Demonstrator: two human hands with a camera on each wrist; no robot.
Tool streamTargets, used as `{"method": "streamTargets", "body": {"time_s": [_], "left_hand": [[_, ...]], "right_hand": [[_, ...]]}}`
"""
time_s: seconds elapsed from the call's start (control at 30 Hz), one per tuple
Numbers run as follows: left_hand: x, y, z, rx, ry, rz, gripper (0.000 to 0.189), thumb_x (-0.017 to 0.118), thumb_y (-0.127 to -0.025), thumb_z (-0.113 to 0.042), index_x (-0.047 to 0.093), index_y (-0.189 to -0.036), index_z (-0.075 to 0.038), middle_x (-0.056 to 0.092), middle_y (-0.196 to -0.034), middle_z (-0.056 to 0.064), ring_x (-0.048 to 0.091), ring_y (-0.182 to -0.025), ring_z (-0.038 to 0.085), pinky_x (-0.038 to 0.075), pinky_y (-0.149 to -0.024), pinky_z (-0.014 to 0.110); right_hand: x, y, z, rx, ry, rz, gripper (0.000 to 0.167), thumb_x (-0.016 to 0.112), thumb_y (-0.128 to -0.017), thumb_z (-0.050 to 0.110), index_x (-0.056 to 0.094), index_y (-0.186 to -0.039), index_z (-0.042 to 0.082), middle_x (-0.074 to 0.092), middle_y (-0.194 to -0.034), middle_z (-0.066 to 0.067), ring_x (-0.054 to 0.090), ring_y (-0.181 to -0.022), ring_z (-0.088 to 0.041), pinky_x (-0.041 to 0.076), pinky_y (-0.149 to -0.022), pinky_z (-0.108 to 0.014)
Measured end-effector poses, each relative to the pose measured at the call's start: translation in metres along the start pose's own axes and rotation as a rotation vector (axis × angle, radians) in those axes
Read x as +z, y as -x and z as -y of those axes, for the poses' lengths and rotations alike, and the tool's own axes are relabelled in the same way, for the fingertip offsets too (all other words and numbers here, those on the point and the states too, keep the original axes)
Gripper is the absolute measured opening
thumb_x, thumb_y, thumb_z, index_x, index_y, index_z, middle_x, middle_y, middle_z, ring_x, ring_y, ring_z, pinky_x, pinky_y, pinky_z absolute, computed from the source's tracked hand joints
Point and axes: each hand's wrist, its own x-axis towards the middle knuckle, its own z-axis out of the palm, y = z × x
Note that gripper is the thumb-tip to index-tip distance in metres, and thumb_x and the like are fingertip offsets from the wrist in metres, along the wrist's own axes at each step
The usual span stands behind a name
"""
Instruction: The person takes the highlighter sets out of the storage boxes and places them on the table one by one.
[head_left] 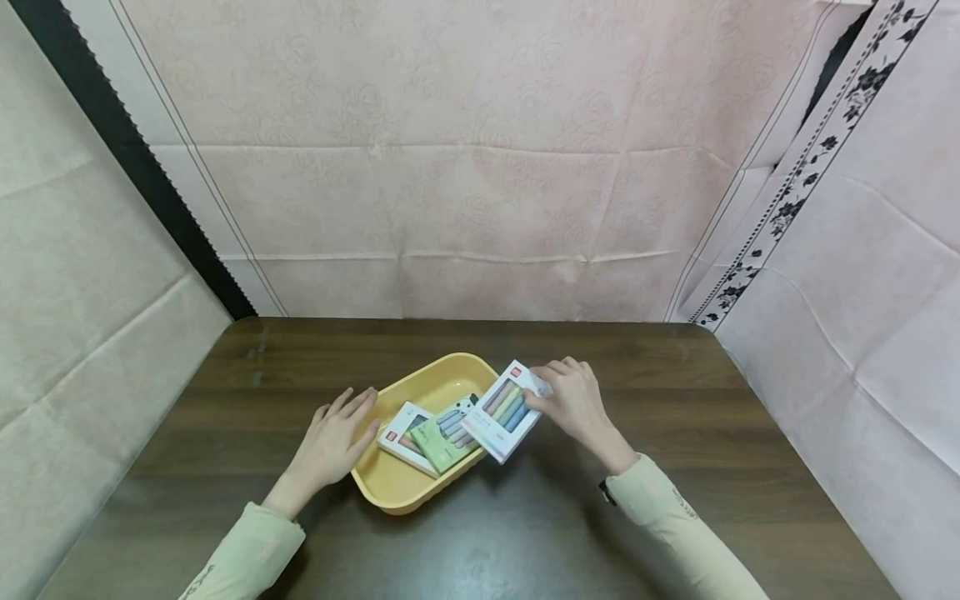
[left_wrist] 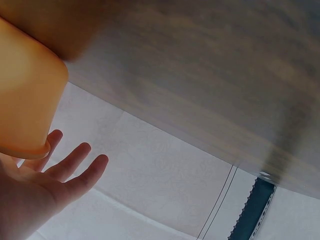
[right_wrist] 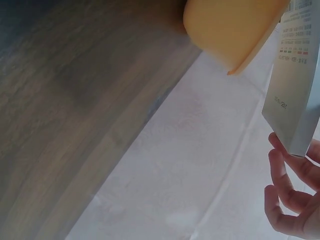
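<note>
In the head view a yellow plastic tray [head_left: 405, 502] stands slantwise on the table. My left hand [head_left: 335, 442] lies against its left rim with fingers extended and spread; the left wrist view shows the rim of the tray [left_wrist: 30, 100] at the fingers. My right hand [head_left: 573, 400] pinches the edge of a white box of pastel markers [head_left: 497, 440], tilted over the tray's right rim. Its printed back, on the box [right_wrist: 287, 90], faces the right wrist camera. Inside the tray are a green box of markers [head_left: 442, 454] and, partly beneath it, another white box [head_left: 393, 435].
The tray rests on a dark brown wooden table [head_left: 480, 550]. Pale patterned cloth [head_left: 480, 200] hangs behind the table's far edge, with more cloth at both sides. A dark band is on the right wrist [head_left: 607, 493].
</note>
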Motion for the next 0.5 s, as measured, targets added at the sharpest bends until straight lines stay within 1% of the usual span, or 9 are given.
{"method": "streamTargets", "body": {"time_s": [0.3, 0.5], "left_hand": [[-0.0006, -0.0003, -0.0005, 0.000, -0.001, 0.005, 0.049, 0.042, -0.092, -0.036, 0.043, -0.133, -0.010, 0.043, -0.137, 0.008, 0.036, -0.127, 0.036, 0.031, -0.093, 0.060], [-0.0008, -0.0001, -0.0003, -0.007, 0.001, 0.014, 0.049, 0.043, -0.092, -0.036, 0.043, -0.133, -0.010, 0.043, -0.138, 0.008, 0.035, -0.127, 0.036, 0.030, -0.093, 0.061]], "right_hand": [[-0.0060, 0.0034, -0.0056, 0.024, -0.008, 0.023, 0.028, 0.072, -0.067, 0.025, 0.071, -0.086, 0.006, 0.069, -0.076, -0.004, 0.053, -0.066, -0.016, 0.037, -0.059, -0.029], [-0.0095, 0.0056, -0.0087, 0.021, -0.007, 0.025, 0.027, 0.071, -0.068, 0.026, 0.071, -0.086, 0.006, 0.069, -0.076, -0.005, 0.053, -0.066, -0.016, 0.036, -0.059, -0.029]]}}
